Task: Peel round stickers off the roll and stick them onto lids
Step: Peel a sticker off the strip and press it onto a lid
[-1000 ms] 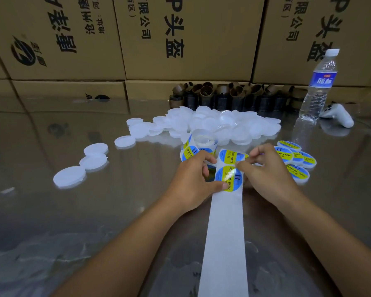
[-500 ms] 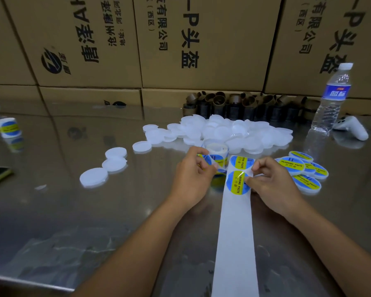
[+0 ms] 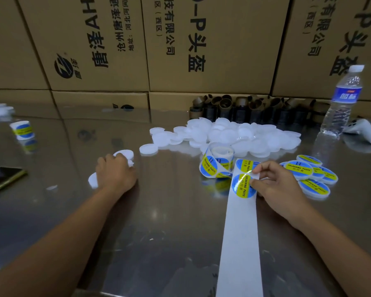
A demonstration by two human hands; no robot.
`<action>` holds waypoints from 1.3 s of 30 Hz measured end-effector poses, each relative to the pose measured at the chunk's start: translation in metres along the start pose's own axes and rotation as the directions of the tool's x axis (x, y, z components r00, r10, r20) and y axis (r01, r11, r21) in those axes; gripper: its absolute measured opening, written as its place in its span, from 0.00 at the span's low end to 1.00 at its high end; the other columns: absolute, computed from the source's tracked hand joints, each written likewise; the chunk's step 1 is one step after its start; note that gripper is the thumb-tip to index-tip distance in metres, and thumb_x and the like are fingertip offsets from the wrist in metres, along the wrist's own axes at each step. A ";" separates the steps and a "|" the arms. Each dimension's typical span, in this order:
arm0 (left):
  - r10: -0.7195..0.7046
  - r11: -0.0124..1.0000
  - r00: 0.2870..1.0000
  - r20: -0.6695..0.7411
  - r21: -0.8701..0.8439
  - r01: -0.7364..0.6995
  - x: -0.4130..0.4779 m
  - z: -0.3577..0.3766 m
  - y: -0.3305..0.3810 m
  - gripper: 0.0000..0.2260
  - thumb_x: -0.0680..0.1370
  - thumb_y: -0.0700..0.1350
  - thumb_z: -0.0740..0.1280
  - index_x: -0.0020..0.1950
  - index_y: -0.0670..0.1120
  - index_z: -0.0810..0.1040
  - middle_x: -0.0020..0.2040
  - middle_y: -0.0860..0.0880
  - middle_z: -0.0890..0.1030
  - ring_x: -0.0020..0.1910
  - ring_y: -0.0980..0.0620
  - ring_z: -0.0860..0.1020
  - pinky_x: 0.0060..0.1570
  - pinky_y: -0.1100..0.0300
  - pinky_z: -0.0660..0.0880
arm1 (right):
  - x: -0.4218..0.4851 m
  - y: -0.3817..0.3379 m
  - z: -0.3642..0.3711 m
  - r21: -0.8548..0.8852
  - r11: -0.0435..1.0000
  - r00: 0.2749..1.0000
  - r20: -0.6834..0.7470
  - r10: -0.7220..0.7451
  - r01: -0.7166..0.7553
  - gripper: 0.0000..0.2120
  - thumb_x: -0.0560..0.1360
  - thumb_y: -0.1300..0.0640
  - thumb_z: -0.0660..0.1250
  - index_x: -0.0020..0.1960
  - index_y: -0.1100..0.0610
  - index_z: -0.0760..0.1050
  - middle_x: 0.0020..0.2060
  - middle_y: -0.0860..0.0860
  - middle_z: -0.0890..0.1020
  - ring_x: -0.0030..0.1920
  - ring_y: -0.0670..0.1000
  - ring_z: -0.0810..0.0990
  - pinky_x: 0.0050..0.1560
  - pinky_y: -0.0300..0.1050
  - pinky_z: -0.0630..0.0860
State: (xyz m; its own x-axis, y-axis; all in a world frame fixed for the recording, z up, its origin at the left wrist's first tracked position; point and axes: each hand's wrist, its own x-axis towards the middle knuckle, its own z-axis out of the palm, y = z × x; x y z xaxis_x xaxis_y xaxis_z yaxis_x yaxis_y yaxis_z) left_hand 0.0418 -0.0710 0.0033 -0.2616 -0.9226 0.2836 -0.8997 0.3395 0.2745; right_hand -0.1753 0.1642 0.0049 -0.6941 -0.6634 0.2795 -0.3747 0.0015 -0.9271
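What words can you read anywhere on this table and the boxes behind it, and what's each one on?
"SOLDERING PASTE": sticker on the backing strip, sticker roll, stickered lids.
"有限公司", "(西区)", "P头盔": middle cardboard box.
"AH": left cardboard box.
Too blurred to read: water bottle label, the left box's small print.

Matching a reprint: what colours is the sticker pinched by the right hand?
The sticker is blue with a yellow band of dark lettering; head view.
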 end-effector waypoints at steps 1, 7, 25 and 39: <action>-0.019 0.999 1.000 0.008 0.028 0.019 0.001 0.001 -0.003 0.16 0.79 0.47 0.60 0.62 0.40 0.75 0.62 0.38 0.73 0.62 0.37 0.68 0.61 0.51 0.63 | 0.000 0.000 0.000 -0.002 1.000 1.000 0.003 -0.004 0.004 0.12 0.72 0.73 0.66 0.42 0.56 0.72 0.38 0.57 0.78 0.33 0.53 0.76 0.30 0.31 0.71; 0.010 0.999 1.000 0.001 0.051 -0.010 0.004 0.003 0.002 0.12 0.79 0.44 0.58 0.48 0.46 0.81 0.53 0.43 0.80 0.56 0.41 0.72 0.55 0.53 0.60 | 0.000 0.002 -0.001 -0.036 0.999 1.000 0.005 -0.022 0.022 0.11 0.72 0.72 0.66 0.42 0.56 0.72 0.38 0.55 0.77 0.35 0.54 0.76 0.30 0.31 0.71; 0.558 -0.407 0.740 0.375 -0.653 0.639 -0.077 -0.015 0.148 0.09 0.82 0.45 0.58 0.53 0.43 0.76 0.49 0.47 0.80 0.49 0.52 0.78 0.50 0.59 0.77 | -0.005 -0.013 0.002 0.093 0.994 0.996 0.069 0.054 -0.060 0.15 0.78 0.67 0.60 0.48 0.51 0.81 0.52 0.52 0.83 0.55 0.49 0.80 0.63 0.48 0.73; 0.666 -0.198 0.668 0.333 -0.784 0.589 -0.091 -0.005 0.151 0.11 0.81 0.42 0.57 0.59 0.40 0.75 0.53 0.45 0.81 0.51 0.51 0.81 0.51 0.60 0.79 | -0.004 -0.015 0.000 0.275 0.957 0.996 0.027 0.086 -0.091 0.10 0.76 0.51 0.66 0.46 0.56 0.83 0.44 0.52 0.86 0.52 0.55 0.83 0.62 0.57 0.74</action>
State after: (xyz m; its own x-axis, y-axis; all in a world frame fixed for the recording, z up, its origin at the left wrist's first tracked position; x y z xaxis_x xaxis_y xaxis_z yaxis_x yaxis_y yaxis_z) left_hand -0.0687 0.0650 0.0233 -0.8902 -0.4507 0.0664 0.2984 -0.4667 0.8326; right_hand -0.1665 0.1668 0.0180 -0.7069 -0.6809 0.1915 -0.1270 -0.1442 -0.9814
